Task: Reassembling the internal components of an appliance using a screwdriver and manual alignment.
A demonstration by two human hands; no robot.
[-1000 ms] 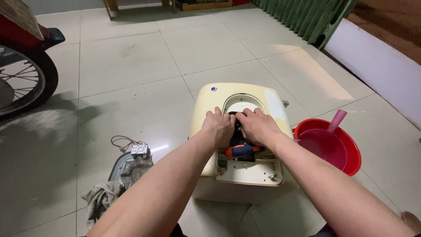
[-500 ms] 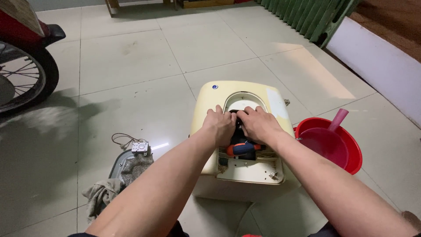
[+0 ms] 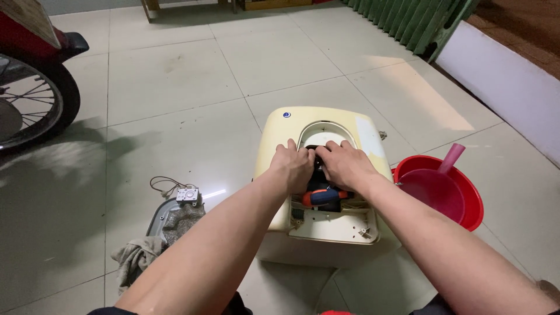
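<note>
Taking the cream-coloured water heater casing (image 3: 274, 146) on the tiled floor (image 3: 175, 87) as the landmark, the far left holds a motorbike wheel (image 3: 29, 102) with its red bodywork, well apart from the casing. Nearer, to the casing's left, a small white part with thin wires (image 3: 188, 196) lies on the tiles, just beside a grey cover plate (image 3: 156, 219) with a crumpled rag (image 3: 137, 259) draped over it. The casing itself lies flat with its open service hatch facing up. The left hand (image 3: 293, 165) rests on the left rim of that opening, its fingers curled down over a dark component (image 3: 318, 160) inside; whether they pinch it or merely press on it cannot be told, since the fingertips are hidden. Touching it, the right hand (image 3: 344, 163) covers the same spot from the right side, fingers likewise bent into the opening, and its hold is equally hidden. Just below both hands, inside the hatch, lies a screwdriver (image 3: 324, 196) with an orange and blue handle, held by neither hand. A white inner tray (image 3: 335, 230) forms the near end of the hatch. To the right of the casing, just beside it, stands a red plastic basin (image 3: 466, 192) with a pink scoop handle (image 3: 451, 158) sticking up from it. Beyond that, far right, runs a white wall (image 3: 507, 87), and a green folding gate (image 3: 414, 20) stands behind it.
</note>
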